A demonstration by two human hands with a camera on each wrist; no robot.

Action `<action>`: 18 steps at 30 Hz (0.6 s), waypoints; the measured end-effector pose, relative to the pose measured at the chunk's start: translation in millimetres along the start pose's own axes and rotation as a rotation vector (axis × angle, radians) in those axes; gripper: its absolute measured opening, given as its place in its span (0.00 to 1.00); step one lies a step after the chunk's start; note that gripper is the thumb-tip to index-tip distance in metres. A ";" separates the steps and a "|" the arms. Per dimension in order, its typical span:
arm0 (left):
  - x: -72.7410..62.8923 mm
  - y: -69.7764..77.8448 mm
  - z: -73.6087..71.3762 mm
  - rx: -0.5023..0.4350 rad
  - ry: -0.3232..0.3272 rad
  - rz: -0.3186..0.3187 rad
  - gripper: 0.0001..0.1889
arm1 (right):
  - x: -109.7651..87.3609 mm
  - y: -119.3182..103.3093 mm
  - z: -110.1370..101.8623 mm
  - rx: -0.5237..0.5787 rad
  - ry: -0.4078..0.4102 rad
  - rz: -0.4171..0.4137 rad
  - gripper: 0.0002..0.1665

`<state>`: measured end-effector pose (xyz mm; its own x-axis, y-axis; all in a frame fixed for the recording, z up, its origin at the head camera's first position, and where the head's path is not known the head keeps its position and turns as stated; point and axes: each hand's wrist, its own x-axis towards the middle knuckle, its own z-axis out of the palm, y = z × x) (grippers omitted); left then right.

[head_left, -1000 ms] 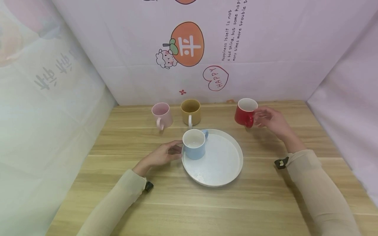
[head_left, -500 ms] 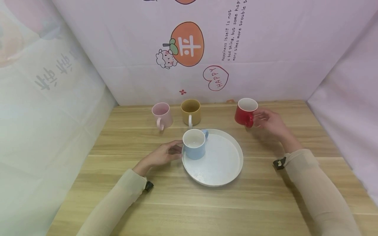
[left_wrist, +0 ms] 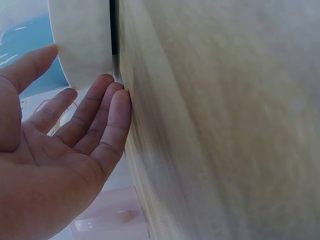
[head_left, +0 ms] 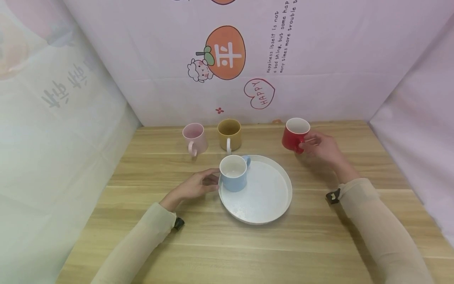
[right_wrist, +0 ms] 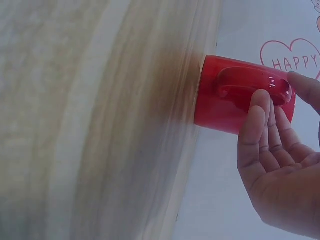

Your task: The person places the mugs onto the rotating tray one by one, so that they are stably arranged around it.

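Observation:
My right hand (head_left: 322,148) is at the handle of a red mug (head_left: 292,139), thumb and fingers on either side of it. In the right wrist view the red mug (right_wrist: 227,97) stands on the table, its handle between the thumb and fingertips of my right hand (right_wrist: 285,150). My left hand (head_left: 195,185) rests at the left rim of a round white tray (head_left: 264,197), fingers loosely extended. On that tray's left part stands a light blue mug (head_left: 234,181). The left wrist view has my left hand (left_wrist: 75,135) with its fingertips by the tray wall (left_wrist: 85,45).
A pink mug (head_left: 196,139) and a yellow mug (head_left: 229,136) with a white handle stand at the back of the wooden table (head_left: 227,252). A printed cloth wall (head_left: 319,79) rises behind them. More cloth (head_left: 64,150) hangs at the left.
My right hand has moved slightly left, and its thumb and fingers have come onto the red mug's handle. The left hand, tray and mugs stay in place.

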<state>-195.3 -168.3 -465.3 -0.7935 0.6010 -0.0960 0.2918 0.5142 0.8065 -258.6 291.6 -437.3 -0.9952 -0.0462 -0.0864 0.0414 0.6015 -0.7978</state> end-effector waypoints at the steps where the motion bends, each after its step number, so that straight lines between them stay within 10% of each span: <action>1: -0.1 -0.1 0.0 0.002 0.000 0.003 0.31 | 0.2 0.2 0.6 -0.005 0.001 -0.003 0.27; 18: -0.4 -3.5 -0.1 0.000 0.002 0.034 0.31 | 4.1 4.8 -6.0 -0.003 0.006 -0.019 0.23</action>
<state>-196.0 -170.5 -468.1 -0.7840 0.6171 -0.0676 0.3188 0.4937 0.8091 -263.0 299.2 -438.0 -0.9964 -0.0527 -0.0671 0.0219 0.6025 -0.7978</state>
